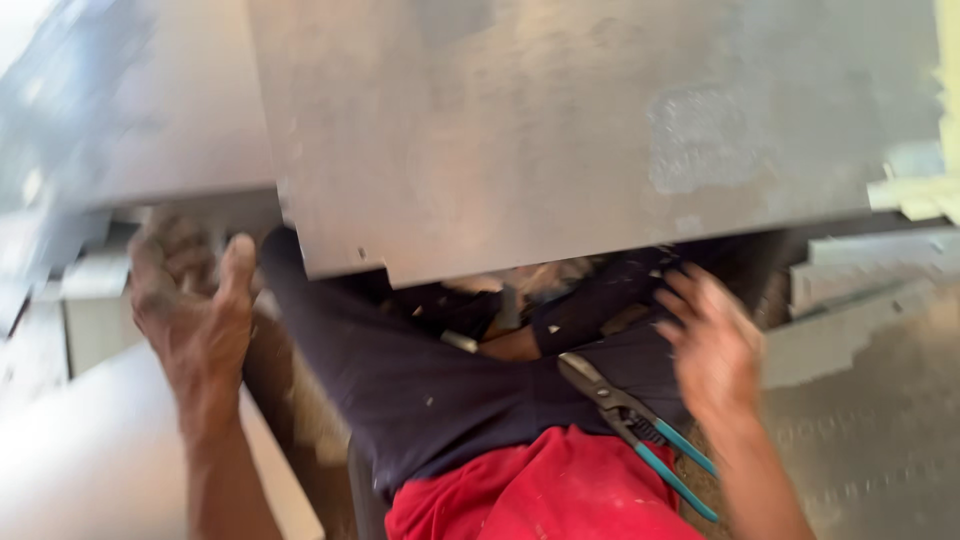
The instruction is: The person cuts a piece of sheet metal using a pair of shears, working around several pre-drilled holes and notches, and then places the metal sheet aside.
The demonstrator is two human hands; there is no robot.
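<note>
A large grey metal sheet (560, 130) fills the upper half of the view, tilted over my lap. My left hand (190, 300) is raised near the sheet's lower left corner, fingers curled and blurred, and no grip on the sheet shows. My right hand (715, 345) hovers just under the sheet's lower edge on the right, fingers spread and empty. Pliers (635, 425) with blue handles lie on my dark trousers (440, 390), close to my right wrist. A red shirt (540, 495) shows at the bottom.
Other metal sheets lie around: a pale one (90, 450) at lower left, a dimpled one (870, 440) at lower right, and folded strips (860, 290) at the right. A blurred shiny metal surface (120, 110) is at upper left.
</note>
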